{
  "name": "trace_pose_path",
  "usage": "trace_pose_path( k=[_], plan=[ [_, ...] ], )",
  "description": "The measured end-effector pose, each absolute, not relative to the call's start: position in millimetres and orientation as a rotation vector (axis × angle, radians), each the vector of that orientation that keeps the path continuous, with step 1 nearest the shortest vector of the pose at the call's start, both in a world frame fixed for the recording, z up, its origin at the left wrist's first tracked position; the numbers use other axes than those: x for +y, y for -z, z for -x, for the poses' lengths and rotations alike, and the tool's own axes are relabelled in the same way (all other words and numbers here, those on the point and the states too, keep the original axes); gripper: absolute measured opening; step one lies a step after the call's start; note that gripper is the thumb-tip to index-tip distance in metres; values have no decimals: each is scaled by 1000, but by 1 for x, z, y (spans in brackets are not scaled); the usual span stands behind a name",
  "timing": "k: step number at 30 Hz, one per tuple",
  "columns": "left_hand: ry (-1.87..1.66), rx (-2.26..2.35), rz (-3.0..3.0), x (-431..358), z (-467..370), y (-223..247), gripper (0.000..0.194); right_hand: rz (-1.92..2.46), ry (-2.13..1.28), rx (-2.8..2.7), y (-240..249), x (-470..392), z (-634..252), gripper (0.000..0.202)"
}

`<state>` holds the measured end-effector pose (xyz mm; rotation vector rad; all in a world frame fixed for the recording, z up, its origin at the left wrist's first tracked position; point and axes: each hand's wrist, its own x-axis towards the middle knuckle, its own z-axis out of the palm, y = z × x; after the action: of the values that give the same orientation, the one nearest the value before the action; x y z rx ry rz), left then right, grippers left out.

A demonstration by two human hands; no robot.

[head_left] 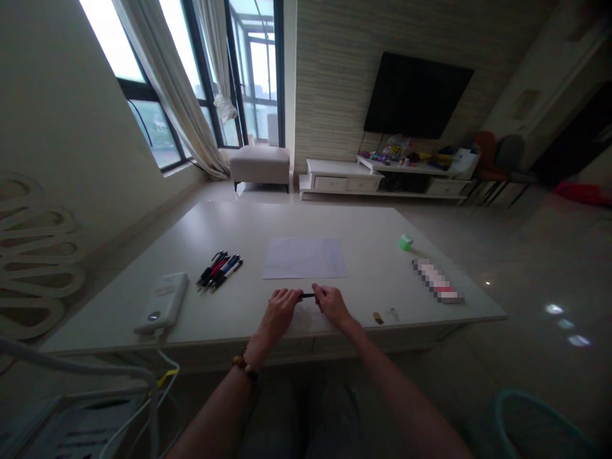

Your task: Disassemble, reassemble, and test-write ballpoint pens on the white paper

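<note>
Between my two hands a dark pen (307, 295) lies level, just above the near part of the white table (229, 220). My left hand (283, 307) is closed around its left end, and a beaded bracelet circles that wrist. The fingers of my right hand (331, 304) pinch the other end. Just beyond the hands a white sheet of paper (305, 258) lies flat, with faint print along its right side. Left of the paper rests a bunch of several pens (220, 271) in black, red and blue.
A white device with a cable (167, 299) sits at the table's left. To the right are a green-and-white small object (405, 242), a blurred-out flat item (437, 280) and a small dark-and-yellow piece (377, 317). A teal basket rim (535, 401) shows at lower right.
</note>
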<state>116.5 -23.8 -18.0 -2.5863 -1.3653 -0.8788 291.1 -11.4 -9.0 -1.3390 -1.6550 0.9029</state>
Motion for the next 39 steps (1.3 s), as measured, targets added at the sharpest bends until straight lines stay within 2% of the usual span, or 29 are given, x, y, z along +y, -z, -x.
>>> trace_pose_path(
  k=[4,8,12,15,19,22,25,29,33,37,39],
  plan=[
    [869,-1378,2587,-23,-116,20,14,1205,-1006,-1662,9,-10,-295,42],
    [861,-1339,2629,-23,-116,19,15,1236,-1033,-1665,10,-10,-298,50],
    [877,-1347,2615,-23,-117,19,17,1192,-1094,-1674,11,-10,-297,44],
    [864,-1331,2629,-22,-116,20,16,1229,-1081,-1698,10,-10,-297,50],
    [887,-1321,2638,-23,-116,20,17,1192,-1089,-1710,9,-11,-297,44],
    [886,-1308,2657,-23,-116,20,17,1209,-1083,-1716,8,-12,-297,49],
    [886,-1324,2662,-24,-116,19,17,1194,-1058,-1726,6,-14,-298,42],
    [873,-1301,2685,-25,-117,18,17,1257,-1058,-1752,5,-15,-298,53],
    [886,-1321,2650,-24,-116,20,17,1187,-1010,-1768,6,-15,-298,44],
    [851,-1295,2673,-25,-116,21,16,1251,-1032,-1796,5,-17,-298,56],
    [850,-1305,2677,-25,-116,19,16,1264,-996,-1804,3,-19,-300,52]
  ],
)
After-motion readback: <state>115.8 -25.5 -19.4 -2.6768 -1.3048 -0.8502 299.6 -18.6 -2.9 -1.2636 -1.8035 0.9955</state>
